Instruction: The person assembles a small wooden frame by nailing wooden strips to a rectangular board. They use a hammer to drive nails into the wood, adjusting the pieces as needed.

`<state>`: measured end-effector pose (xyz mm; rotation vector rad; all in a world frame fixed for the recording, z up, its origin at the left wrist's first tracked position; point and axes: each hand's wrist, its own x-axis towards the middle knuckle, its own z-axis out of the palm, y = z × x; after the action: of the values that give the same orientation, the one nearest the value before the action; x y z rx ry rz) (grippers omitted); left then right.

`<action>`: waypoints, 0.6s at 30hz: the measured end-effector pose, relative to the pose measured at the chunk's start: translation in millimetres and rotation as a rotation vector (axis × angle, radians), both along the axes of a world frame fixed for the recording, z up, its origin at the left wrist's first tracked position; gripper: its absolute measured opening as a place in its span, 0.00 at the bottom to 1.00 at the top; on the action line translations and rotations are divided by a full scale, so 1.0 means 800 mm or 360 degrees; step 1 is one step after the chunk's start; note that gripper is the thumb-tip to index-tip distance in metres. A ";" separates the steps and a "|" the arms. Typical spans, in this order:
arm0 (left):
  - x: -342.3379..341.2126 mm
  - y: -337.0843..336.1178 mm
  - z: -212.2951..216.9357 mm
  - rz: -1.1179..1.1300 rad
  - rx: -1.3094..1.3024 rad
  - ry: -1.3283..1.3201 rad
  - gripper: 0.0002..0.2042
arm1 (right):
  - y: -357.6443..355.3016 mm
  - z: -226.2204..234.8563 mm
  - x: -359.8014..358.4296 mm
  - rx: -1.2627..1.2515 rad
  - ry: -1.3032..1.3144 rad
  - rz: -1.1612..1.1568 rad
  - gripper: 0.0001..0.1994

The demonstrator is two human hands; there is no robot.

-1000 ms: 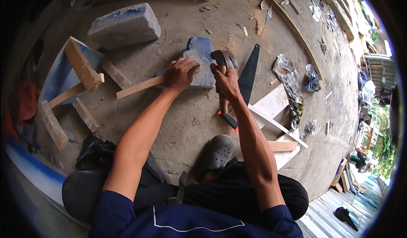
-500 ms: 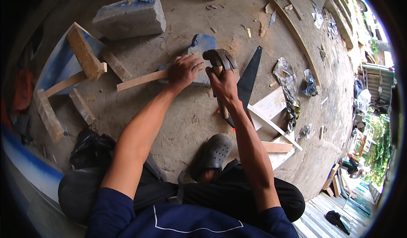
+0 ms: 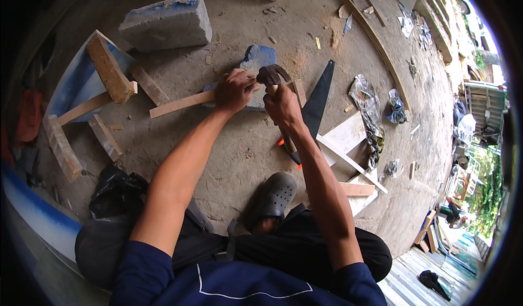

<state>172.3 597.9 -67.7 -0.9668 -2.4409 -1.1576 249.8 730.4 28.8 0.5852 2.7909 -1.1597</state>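
My right hand [image 3: 283, 104] grips a claw hammer [image 3: 275, 75] close below its dark metal head, with the handle running back along my wrist. Right beside the hammer head, my left hand [image 3: 235, 91] has its fingertips pinched together. What they pinch is too small to make out. Under my left hand lies a wooden strip [image 3: 182, 103], its bare end sticking out to the left. Another bit of wood [image 3: 299, 93] shows just past the hammer. Both hands are over a blue-and-grey concrete block [image 3: 258, 57], which they partly hide.
A handsaw [image 3: 318, 101] lies right of my right hand. Beyond it are white board pieces [image 3: 348, 137] and crumpled clear plastic [image 3: 366, 101]. A large concrete block [image 3: 166, 25] stands at the far left, near several wood offcuts [image 3: 109, 69]. My clog [image 3: 271, 197] is close by.
The hammer head has shifted slightly left and tipped, coming closer to my left fingertips. More of the wood past the hammer shows. My left hand stays almost where it was.
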 end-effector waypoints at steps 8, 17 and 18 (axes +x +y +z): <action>-0.001 -0.003 0.004 -0.0015 0.0010 -0.0025 0.06 | -0.006 0.018 -0.004 -0.0112 -0.0041 -0.0018 0.14; -0.009 -0.014 0.015 -0.0195 0.0007 -0.0307 0.11 | -0.003 0.021 -0.008 -0.0174 -0.0136 -0.0133 0.19; -0.010 -0.016 0.015 -0.0226 0.0015 -0.0350 0.11 | 0.000 0.017 -0.004 -0.0155 -0.0153 -0.0126 0.19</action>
<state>163.9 585.5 -55.4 -1.0775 -2.5666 -1.3885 246.2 730.4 42.4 0.7280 2.6364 -1.2391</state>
